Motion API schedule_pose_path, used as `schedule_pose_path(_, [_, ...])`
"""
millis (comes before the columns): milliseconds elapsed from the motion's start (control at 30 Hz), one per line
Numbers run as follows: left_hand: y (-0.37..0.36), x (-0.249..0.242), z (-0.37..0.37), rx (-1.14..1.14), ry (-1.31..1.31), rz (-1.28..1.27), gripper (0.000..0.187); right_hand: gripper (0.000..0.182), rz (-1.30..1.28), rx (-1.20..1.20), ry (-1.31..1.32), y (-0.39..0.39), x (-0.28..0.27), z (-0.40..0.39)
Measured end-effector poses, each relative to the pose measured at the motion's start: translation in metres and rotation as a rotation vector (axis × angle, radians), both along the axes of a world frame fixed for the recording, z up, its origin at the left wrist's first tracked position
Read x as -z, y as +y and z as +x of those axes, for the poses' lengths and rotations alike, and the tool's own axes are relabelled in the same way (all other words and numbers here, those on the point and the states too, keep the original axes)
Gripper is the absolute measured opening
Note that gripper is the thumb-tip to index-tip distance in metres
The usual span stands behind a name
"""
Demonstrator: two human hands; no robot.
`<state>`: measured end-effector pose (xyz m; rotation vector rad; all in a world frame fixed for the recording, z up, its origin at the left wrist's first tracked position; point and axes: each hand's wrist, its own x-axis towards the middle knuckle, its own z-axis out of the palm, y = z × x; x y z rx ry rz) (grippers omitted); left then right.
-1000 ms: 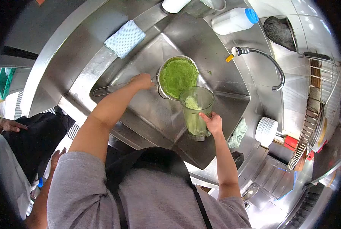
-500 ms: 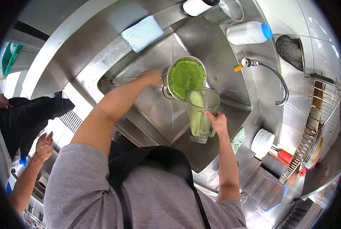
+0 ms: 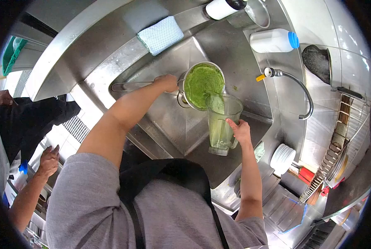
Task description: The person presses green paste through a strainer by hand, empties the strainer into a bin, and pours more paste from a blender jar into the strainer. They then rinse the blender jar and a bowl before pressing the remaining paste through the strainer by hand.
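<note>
My left hand (image 3: 166, 83) is wrapped round the long handle (image 3: 129, 86) of a round metal strainer, held over the sink (image 3: 189, 128). Thick green pulp (image 3: 200, 83) fills the strainer. Below it on the right, my right hand (image 3: 239, 129) grips the handle side of a clear blender jug (image 3: 221, 135). The jug is tilted with its mouth at the strainer's edge, and green liquid runs from it onto the pulp. What lies directly under the strainer is mostly hidden.
A blue-white cloth (image 3: 162, 35) lies on the sink's far ledge. A white bottle (image 3: 272, 40), a curved tap (image 3: 308, 89) and stacked plates (image 3: 283, 157) are on the right. At the left, a co-worker's hand (image 3: 48, 161) and dark apron show.
The jug is tipped further and its liquid now flows into the strainer, with less left inside. The surroundings have shifted slightly in view.
</note>
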<state>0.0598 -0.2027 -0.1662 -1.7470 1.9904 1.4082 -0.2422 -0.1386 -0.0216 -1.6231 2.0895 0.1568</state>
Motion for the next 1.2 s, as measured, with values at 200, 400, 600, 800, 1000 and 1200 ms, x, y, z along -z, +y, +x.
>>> schedule_pose_path(200, [0.0, 0.004, 0.0, 0.021, -0.005, -0.005, 0.04, 0.063, -0.028, -0.029, 0.07, -0.001, 0.01, -0.011])
schedule_pose_path(400, [-0.001, 0.002, 0.0, -0.03, 0.02, 0.017, 0.039, 0.067, 0.095, 0.055, 0.038, -0.006, -0.001, 0.001])
schedule_pose_path(600, [-0.003, 0.007, -0.002, -0.06, 0.049, -0.011, 0.042, 0.067, 0.054, 0.022, 0.02, -0.007, -0.005, 0.005])
schedule_pose_path(800, [-0.002, 0.018, -0.003, -0.048, 0.045, -0.066, 0.04, 0.065, 0.069, 0.03, 0.015, -0.01, -0.007, 0.006])
schedule_pose_path(1000, [-0.002, 0.011, -0.001, -0.031, 0.047, -0.031, 0.04, 0.063, 0.067, 0.023, 0.013, -0.014, -0.016, 0.016])
schedule_pose_path(1200, [0.001, 0.005, 0.001, -0.042, 0.054, -0.07, 0.039, 0.064, 0.064, 0.045, 0.045, -0.018, -0.023, 0.021])
